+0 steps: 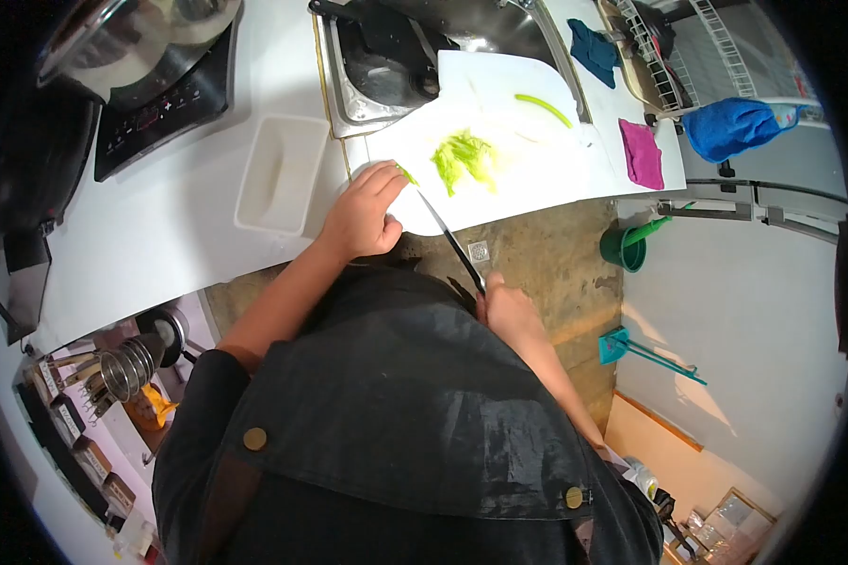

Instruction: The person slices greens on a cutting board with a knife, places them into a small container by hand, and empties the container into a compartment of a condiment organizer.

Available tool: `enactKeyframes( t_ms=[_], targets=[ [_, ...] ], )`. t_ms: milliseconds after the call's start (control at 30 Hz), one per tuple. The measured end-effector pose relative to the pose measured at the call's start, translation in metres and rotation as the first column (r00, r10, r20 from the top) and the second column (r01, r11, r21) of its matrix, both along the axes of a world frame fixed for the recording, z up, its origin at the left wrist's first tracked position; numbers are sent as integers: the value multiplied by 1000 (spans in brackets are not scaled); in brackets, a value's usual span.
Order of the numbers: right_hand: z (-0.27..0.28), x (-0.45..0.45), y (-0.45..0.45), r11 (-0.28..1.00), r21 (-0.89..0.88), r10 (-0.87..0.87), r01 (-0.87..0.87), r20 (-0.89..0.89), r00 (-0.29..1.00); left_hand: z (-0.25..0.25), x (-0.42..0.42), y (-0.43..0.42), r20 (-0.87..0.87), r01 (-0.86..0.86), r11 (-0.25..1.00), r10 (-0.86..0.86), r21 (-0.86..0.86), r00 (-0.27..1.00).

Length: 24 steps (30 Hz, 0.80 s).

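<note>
White countertop (188,215) running right across the scene, and behind its near edge stands the person in a black apron (367,395). Far centre, a steel sink (352,124) with dark cookware in its left part, and over its near side lies a white cutting board (504,80), its near outline hard to make out against the counter. Far left, there's the black cooktop (165,118) under a metal pot; nearer, between cooktop and board, a pale rectangular tray (262,179).

To the hands! The right hand (511,311), out in front of the apron, is wrapped firmly round the black handle of the knife (452,242), blade slanting far and left, its tip reaching the board's near-left side. The left hand (363,209) is down at that same side, fingers curled together over a green stalk end (406,174), only a bit of it poking out, just beside that knife tip.

Right of the fingers, a loose heap of cut greens (463,162) sits on the board, and farther right lies one slim curved green stalk (543,108), well apart from the blade.
</note>
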State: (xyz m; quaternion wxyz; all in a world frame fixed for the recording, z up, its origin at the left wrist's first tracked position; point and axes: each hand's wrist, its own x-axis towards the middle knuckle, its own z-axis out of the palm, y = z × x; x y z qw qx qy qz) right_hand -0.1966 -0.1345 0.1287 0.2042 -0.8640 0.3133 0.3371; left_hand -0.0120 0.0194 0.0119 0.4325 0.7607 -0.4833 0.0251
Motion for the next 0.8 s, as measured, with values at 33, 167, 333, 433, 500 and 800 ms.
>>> enactKeyframes(
  t_ms=[33,167,333,433,500,800],
  targets=[
    [6,-2,0,1000,-9,25,-25,7,1000,0,0,0,-1,-1,1000,1,0,1000],
    [7,12,1,999,-18,53,-51,152,987,3,0,0,-4,3,1000,-3,-5,1000],
    [-13,20,1,994,-43,103,-98,140,985,3,1,1,-16,4,1000,-4,31,1000],
    [-5,21,3,995,-47,93,-88,116,989,1,-1,0,-2,-2,1000,1,-30,1000],
    [-2,24,5,997,-35,74,-71,92,993,3,-1,1,-11,-5,999,5,-34,1000],
    [-32,58,18,1000,-5,-16,16,64,998,4,0,0,-44,4,1000,-5,-22,999]
  ],
)
